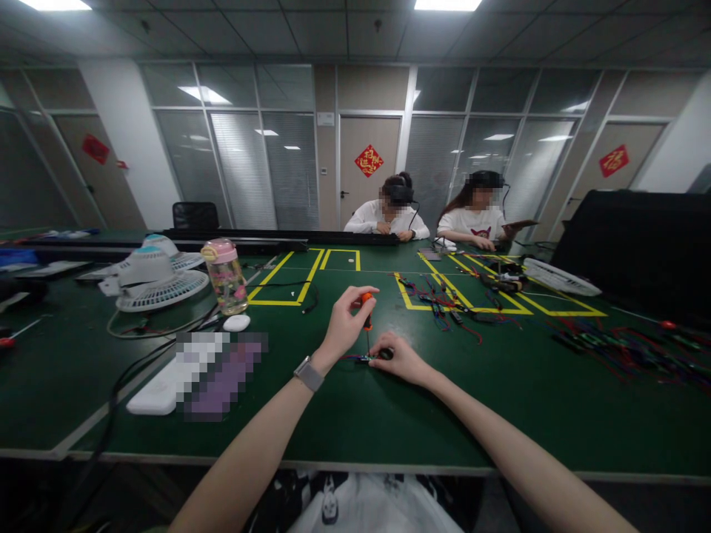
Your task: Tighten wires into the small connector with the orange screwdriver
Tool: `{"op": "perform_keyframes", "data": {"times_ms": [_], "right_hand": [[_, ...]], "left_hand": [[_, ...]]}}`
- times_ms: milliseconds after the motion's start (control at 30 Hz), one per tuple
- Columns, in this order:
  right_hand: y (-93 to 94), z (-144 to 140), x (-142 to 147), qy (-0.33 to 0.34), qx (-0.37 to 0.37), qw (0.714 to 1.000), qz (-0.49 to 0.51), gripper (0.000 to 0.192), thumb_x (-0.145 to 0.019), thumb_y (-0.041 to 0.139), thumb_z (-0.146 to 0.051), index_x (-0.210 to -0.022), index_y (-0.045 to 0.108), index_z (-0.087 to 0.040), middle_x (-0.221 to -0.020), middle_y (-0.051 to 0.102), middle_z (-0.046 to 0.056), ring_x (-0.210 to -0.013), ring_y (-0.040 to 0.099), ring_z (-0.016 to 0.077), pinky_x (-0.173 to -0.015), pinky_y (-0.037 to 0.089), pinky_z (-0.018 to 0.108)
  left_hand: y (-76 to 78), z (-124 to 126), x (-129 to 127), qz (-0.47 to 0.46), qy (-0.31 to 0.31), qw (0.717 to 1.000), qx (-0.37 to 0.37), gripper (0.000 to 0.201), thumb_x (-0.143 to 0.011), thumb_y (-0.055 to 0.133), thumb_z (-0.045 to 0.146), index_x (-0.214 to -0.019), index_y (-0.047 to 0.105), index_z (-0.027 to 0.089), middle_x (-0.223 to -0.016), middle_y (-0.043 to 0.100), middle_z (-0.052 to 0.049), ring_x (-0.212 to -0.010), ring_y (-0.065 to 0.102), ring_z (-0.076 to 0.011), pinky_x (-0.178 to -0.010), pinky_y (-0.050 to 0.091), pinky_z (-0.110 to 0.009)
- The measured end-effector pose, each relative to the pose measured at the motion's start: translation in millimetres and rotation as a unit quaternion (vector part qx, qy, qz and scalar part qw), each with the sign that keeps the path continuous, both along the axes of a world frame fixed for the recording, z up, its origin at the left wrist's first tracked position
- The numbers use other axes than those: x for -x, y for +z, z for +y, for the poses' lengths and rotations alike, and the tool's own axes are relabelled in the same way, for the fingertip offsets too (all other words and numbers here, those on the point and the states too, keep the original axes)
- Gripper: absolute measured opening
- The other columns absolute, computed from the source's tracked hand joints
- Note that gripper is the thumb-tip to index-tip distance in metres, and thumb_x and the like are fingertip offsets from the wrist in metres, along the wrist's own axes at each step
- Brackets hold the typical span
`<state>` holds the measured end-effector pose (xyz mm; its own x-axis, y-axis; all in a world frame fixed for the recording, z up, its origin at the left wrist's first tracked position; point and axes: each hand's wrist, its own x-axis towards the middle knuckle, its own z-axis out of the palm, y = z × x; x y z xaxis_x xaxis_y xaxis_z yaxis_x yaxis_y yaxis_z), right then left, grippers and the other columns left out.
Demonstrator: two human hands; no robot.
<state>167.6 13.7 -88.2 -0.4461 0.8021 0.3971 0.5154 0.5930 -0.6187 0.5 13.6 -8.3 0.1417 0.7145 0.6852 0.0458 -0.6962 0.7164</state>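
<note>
My left hand (344,320) is closed around the orange-and-black handle of a screwdriver (367,323). The screwdriver stands nearly upright, its thin shaft pointing down at a small circuit board (363,358) on the green table. Wires run out from the board's left side. My right hand (409,363) rests on the table with its fingers pinching the right end of that board. A small dark round object (385,354) shows at the right fingers; whether it is joined to the board I cannot tell. The tip of the shaft is too small to make out clearly.
Wired boards (444,300) lie beyond my right hand, with another wire pile (627,340) at far right. To the left are a bottle (225,277), a white case (236,323), a power bank (158,389) and fans (161,285). Two people (389,215) sit opposite.
</note>
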Motion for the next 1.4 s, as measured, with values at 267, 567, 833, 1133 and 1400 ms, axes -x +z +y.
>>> {"op": "perform_keyframes", "data": {"times_ms": [267,567,833,1133,1400], "right_hand": [[5.8,-2.5,-0.6,0.022,0.003,0.999,0.022,0.012,-0.069,0.079,-0.019,-0.08,0.074,-0.02,-0.096,0.072,0.006,-0.1,0.06,0.0243,-0.093,0.044,0.039],[6.6,-1.3,-5.2,0.046,0.056,0.997,0.034,0.008,-0.072,0.075,-0.025,-0.079,0.075,-0.02,-0.108,0.071,0.01,-0.106,0.064,0.0253,-0.101,0.042,0.045],[5.0,-0.4,-5.5,0.041,0.077,0.995,0.041,0.013,-0.071,0.077,-0.03,-0.079,0.074,-0.02,-0.112,0.072,0.01,-0.114,0.063,0.0274,-0.113,0.022,0.055],[7.1,-1.9,-3.8,0.034,0.088,0.995,0.039,0.011,-0.07,0.076,-0.028,-0.077,0.073,-0.02,-0.111,0.073,0.01,-0.115,0.063,0.0277,-0.115,0.019,0.056],[4.7,-0.9,-3.9,0.035,0.09,0.994,0.041,0.012,-0.07,0.076,-0.028,-0.077,0.072,-0.019,-0.111,0.072,0.011,-0.115,0.063,0.0281,-0.115,0.017,0.057]], "left_hand": [[4.3,-2.4,-0.7,-0.035,-0.087,0.994,0.057,0.024,-0.091,0.05,0.028,-0.107,0.065,0.017,-0.11,0.064,-0.008,-0.089,0.067,-0.017,-0.078,0.052,-0.026],[2.7,-3.1,-1.1,-0.027,-0.093,0.992,0.075,0.029,-0.092,0.049,0.03,-0.116,0.062,0.018,-0.115,0.066,-0.01,-0.091,0.068,-0.0188,-0.071,0.055,-0.025],[-2.6,0.3,-0.9,0.0,-0.027,0.999,0.027,0.026,-0.086,0.062,0.031,-0.109,0.068,0.021,-0.095,0.064,-0.004,-0.08,0.066,-0.0142,-0.072,0.054,-0.023],[1.3,2.9,-1.6,-0.08,-0.105,0.985,0.112,0.031,-0.086,0.061,0.032,-0.112,0.063,0.016,-0.102,0.069,-0.009,-0.086,0.069,-0.019,-0.076,0.055,-0.029],[-0.3,2.8,-0.1,-0.035,-0.013,0.999,0.036,0.022,-0.088,0.058,0.03,-0.105,0.068,0.019,-0.102,0.064,-0.006,-0.087,0.066,-0.015,-0.075,0.053,-0.024]]}}
